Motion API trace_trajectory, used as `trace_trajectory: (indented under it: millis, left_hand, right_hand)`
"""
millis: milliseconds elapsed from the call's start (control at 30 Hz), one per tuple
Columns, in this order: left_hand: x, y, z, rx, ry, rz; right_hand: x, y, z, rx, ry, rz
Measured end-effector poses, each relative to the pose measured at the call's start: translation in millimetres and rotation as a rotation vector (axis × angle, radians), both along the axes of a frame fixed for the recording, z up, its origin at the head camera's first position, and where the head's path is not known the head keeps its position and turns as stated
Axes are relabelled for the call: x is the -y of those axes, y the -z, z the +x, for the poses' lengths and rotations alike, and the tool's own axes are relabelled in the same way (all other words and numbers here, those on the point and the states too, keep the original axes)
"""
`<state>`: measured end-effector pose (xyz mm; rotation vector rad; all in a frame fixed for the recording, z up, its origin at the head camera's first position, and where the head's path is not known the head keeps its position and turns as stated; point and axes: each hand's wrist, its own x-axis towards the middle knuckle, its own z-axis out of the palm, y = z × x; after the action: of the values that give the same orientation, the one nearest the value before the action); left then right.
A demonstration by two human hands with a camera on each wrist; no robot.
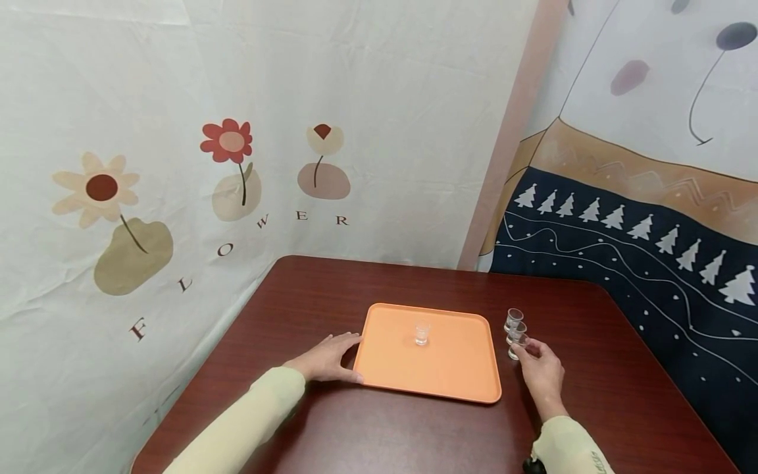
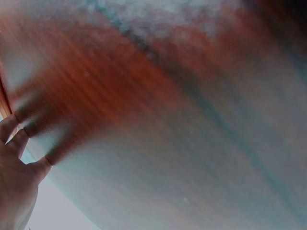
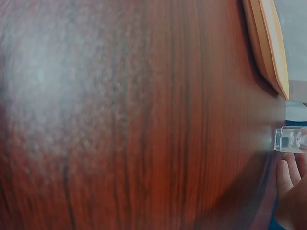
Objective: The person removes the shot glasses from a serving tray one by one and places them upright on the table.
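An orange tray (image 1: 450, 372) lies on the table, with one small clear shot glass (image 1: 422, 334) upright near its middle. My left hand (image 1: 328, 359) is at the tray's left edge, fingers spread and relaxed, thumb by the near left corner. To the right of the tray, three similar glasses stand in a row: a far glass (image 1: 513, 318), a middle glass (image 1: 517, 330) and a near glass (image 1: 514, 353). My right hand (image 1: 543, 374) pinches the near one between thumb and fingers. In the right wrist view, that glass (image 3: 290, 139) shows beside the fingers.
The dark red wooden table (image 1: 367, 428) reaches back to a white wall cloth (image 1: 403, 131) printed with flowers and letters. On the right hangs a dark blue cloth (image 1: 592, 253) with white trees. The left wrist view is mostly blurred tabletop.
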<state>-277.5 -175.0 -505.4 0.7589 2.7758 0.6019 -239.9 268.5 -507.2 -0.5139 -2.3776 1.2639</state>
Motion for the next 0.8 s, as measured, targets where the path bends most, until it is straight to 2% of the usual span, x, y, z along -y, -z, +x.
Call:
trace_trajectory:
  millis: [200, 433, 800]
  left_hand:
    - [0.0, -0.4, 0.2, 0.002, -0.002, -0.004]
    - [0.0, 0.3, -0.1, 0.003, 0.001, -0.007]
    - [0.3, -0.5, 0.6, 0.010, -0.002, -0.005]
  right_hand:
    - [-3.7, 1.5, 0.8, 0.019, 0.013, 0.008]
    - [-3.5, 3.1, 1.5, 0.062, -0.014, 0.006]
    - [-2.1, 0.2, 0.8, 0.061, -0.036, -0.082]
